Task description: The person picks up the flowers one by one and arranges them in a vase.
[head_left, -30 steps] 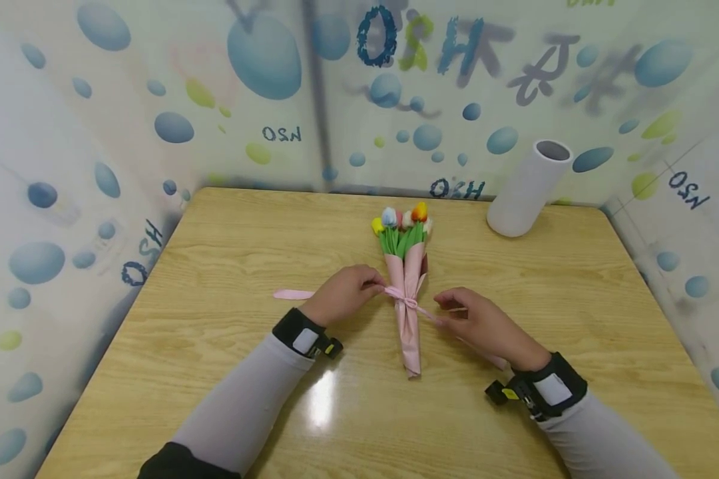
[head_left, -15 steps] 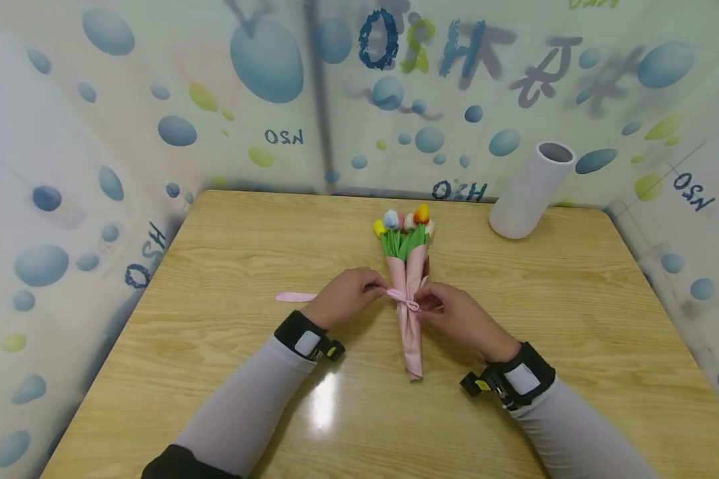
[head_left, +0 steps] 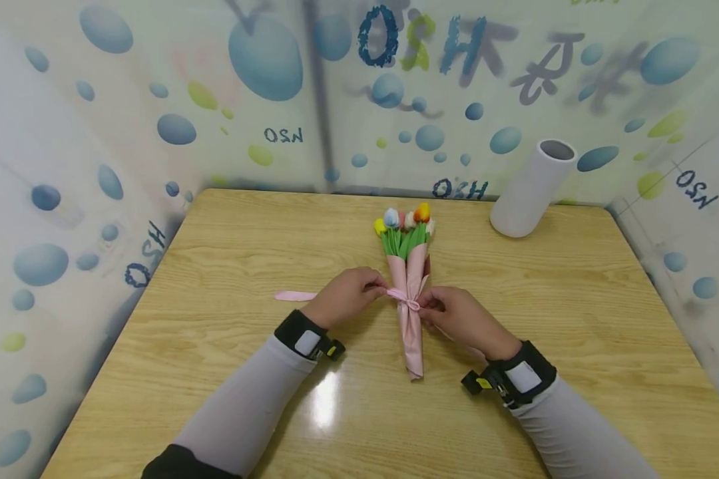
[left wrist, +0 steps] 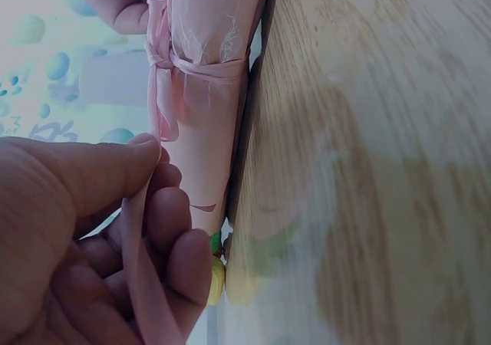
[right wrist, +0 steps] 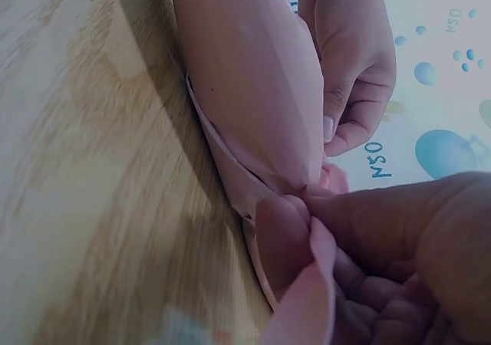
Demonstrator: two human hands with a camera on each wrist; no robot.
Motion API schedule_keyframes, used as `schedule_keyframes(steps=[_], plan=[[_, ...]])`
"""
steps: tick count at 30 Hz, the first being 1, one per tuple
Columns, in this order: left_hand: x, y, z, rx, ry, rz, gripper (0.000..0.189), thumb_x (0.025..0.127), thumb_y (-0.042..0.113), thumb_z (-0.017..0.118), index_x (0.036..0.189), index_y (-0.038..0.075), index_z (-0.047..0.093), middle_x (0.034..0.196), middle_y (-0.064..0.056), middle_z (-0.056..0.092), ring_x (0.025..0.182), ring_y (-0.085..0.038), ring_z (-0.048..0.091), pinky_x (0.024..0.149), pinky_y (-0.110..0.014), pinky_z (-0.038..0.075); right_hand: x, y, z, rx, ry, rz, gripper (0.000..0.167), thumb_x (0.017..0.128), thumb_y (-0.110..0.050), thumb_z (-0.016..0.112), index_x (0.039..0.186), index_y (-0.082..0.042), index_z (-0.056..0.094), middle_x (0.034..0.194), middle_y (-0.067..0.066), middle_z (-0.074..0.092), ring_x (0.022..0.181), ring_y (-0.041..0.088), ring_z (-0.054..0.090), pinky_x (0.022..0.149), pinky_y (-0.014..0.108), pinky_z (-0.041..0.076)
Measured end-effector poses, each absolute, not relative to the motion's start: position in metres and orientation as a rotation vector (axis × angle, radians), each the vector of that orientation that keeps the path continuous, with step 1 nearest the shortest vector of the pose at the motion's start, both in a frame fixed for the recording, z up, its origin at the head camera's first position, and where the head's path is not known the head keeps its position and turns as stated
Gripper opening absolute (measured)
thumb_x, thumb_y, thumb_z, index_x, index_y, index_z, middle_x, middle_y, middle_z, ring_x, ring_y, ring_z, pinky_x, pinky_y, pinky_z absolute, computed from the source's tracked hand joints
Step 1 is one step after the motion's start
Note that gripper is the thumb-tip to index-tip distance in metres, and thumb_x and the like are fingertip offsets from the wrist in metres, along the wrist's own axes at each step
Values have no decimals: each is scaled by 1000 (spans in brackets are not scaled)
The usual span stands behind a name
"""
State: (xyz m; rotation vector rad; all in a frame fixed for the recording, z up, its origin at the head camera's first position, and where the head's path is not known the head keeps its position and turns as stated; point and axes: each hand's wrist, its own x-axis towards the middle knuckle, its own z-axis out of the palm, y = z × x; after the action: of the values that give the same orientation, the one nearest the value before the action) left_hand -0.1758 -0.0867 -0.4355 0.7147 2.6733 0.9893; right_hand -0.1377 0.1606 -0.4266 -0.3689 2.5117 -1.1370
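Observation:
A bouquet of artificial tulips [head_left: 403,229] in pink wrapping paper [head_left: 412,346] lies on the wooden table, blooms toward the back. Around its middle runs a pink ribbon [left wrist: 163,69], knotted at the front with a loop. My left hand [head_left: 347,295] pinches the ribbon between thumb and forefinger left of the knot; its tail trails under the hand. At the knot's right side, my right hand [head_left: 464,319] pinches the ribbon's other end, as the right wrist view shows, with the tail [right wrist: 307,303] running down across its fingers.
A white cylindrical vase [head_left: 527,193] stands at the back right of the wooden table [head_left: 263,233]. Behind and beside the table hangs a curtain [head_left: 359,100] printed with blue and green drops. The left ribbon end [head_left: 295,295] lies flat on the tabletop.
My right hand has moved left from beside the bouquet up to the knot and pinches the ribbon close to it. My left hand keeps its hold in nearly the same place.

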Motion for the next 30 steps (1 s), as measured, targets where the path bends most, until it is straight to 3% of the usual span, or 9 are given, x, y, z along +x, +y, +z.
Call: schedule_keyframes(steps=[11, 21, 30], plan=[[-177, -88, -438, 730, 2683, 969, 12, 102, 20, 67, 106, 13, 76, 99, 0, 74, 89, -11, 64, 85, -31, 55, -137, 170, -429, -409, 2516, -1080, 5, 101, -13, 68, 100, -9, 70, 79, 3, 67, 69, 13, 58, 58, 23, 45], [-168, -97, -436, 727, 2698, 949, 12, 103, 21, 67, 105, 13, 76, 99, 1, 74, 89, -10, 64, 86, -32, 56, -134, 180, -433, -367, 2506, -1076, 6, 101, -11, 67, 100, -7, 70, 85, 3, 70, 73, 13, 65, 64, 27, 54], [-161, -102, -434, 738, 2727, 934, 12, 102, 21, 67, 104, 13, 76, 97, 1, 73, 84, -9, 61, 82, -31, 55, -133, 192, -436, -376, 2570, -984, 5, 101, -12, 67, 101, -9, 70, 83, 1, 69, 71, 11, 62, 62, 26, 51]])
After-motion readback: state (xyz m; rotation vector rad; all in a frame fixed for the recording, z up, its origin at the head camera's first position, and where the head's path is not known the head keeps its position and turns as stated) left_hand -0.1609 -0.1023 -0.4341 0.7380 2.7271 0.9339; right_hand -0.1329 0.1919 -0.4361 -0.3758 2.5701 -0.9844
